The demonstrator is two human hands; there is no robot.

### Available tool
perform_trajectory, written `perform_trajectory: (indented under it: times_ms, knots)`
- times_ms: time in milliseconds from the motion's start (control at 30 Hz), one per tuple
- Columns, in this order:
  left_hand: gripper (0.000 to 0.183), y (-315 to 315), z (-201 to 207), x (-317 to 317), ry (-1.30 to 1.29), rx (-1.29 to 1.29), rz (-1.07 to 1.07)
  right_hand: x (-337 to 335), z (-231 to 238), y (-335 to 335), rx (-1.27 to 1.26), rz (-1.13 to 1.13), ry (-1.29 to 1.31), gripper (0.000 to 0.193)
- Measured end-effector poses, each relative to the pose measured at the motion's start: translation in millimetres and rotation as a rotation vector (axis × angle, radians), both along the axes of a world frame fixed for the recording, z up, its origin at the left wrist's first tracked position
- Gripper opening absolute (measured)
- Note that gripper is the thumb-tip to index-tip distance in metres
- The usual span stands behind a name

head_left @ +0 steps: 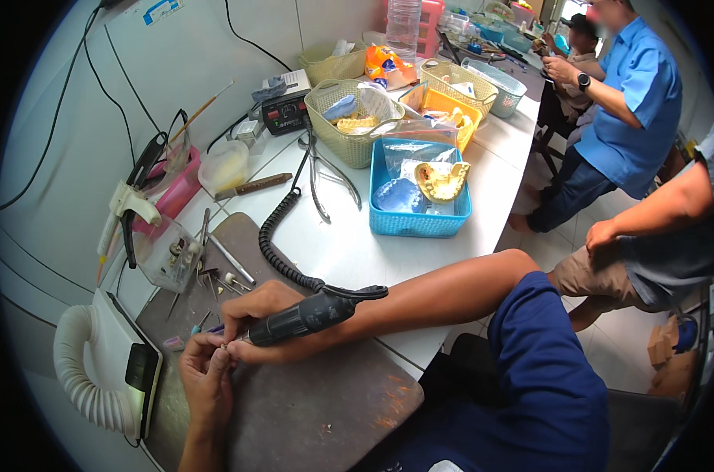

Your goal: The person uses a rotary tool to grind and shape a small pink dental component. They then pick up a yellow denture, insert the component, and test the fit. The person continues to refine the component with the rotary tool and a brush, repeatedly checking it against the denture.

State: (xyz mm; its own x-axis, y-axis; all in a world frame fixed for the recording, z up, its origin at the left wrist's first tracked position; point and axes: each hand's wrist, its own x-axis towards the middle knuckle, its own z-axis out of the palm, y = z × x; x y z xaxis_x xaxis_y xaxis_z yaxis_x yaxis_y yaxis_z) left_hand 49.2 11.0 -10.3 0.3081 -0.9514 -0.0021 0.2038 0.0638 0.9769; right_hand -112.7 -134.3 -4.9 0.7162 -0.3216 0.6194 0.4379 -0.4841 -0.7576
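My right hand (264, 303) is wrapped round a black rotary handpiece (303, 318) whose coiled cord (272, 236) runs back to a small control box (284, 114). The handpiece's tip points left, toward my left hand (206, 381). There, thumb and fingertips are pinched on a tiny pale piece (224, 347), too small to name. Both hands meet just above a worn dark board (318, 401) on the white table. Several small rotary burs (233, 281) and thin tools lie just beyond my fingers.
A white suction unit with a ribbed hose (85, 377) stands left. Behind are a clear box of bits (168, 256), a glue gun (129, 206), pliers (323, 177) and a knife (253, 186). A blue basket (420, 226) holds dental casts (442, 182). People stand at right.
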Motion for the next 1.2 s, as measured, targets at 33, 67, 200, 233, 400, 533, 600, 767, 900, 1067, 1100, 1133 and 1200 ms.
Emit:
perform_trajectory:
  times_ms: [33,67,200,233,400,533,600,767,900,1067,1100,1133,1200]
  knots:
    - [0.022,-0.4,0.8,-1.1,0.004,0.0,0.0,-0.8,-0.3,-0.7,0.01,0.012,0.011,0.019]
    - [0.022,-0.4,1.1,-0.8,-0.002,0.003,0.001,-0.7,-0.4,-1.1,0.021,0.027,0.022,0.019]
    - [0.022,-1.1,1.4,0.5,-0.014,-0.001,0.0,-0.6,1.2,0.9,0.072,0.031,0.034,0.018]
    - [0.022,-1.3,1.2,0.8,-0.014,-0.006,-0.001,0.2,0.3,0.8,0.068,0.034,0.019,0.018]
    - [0.022,0.2,1.4,-0.9,-0.005,0.002,0.015,1.2,1.1,0.2,0.028,0.026,0.0,0.018]
    - [0.02,2.4,3.2,-1.8,-0.001,0.027,0.026,0.4,1.1,-0.6,0.064,0.055,0.037,0.018]
    - [0.019,0.8,3.9,-3.2,0.006,0.017,0.021,0.0,2.0,0.1,0.073,0.045,0.022,0.018]
    - [0.019,0.7,2.5,-3.7,0.009,-0.003,0.022,1.9,0.7,1.3,0.056,0.047,0.006,0.017]
    - [0.02,1.0,3.2,-3.7,0.003,-0.003,0.012,1.8,-0.3,0.1,0.036,0.045,0.018,0.018]
    - [0.019,1.3,2.2,-3.4,0.007,-0.01,0.01,0.1,2.7,1.5,0.034,0.032,0.036,0.017]
    - [0.018,1.0,2.2,-3.1,0.006,-0.009,0.013,-0.3,4.3,1.8,0.043,0.037,0.049,0.018]
    - [0.018,0.8,2.3,-2.8,0.005,-0.008,0.018,0.2,3.8,1.6,0.038,0.035,0.03,0.018]
    - [0.017,0.8,3.3,-3.3,0.016,-0.005,0.012,3.2,2.0,2.2,0.031,0.039,-0.007,0.018]
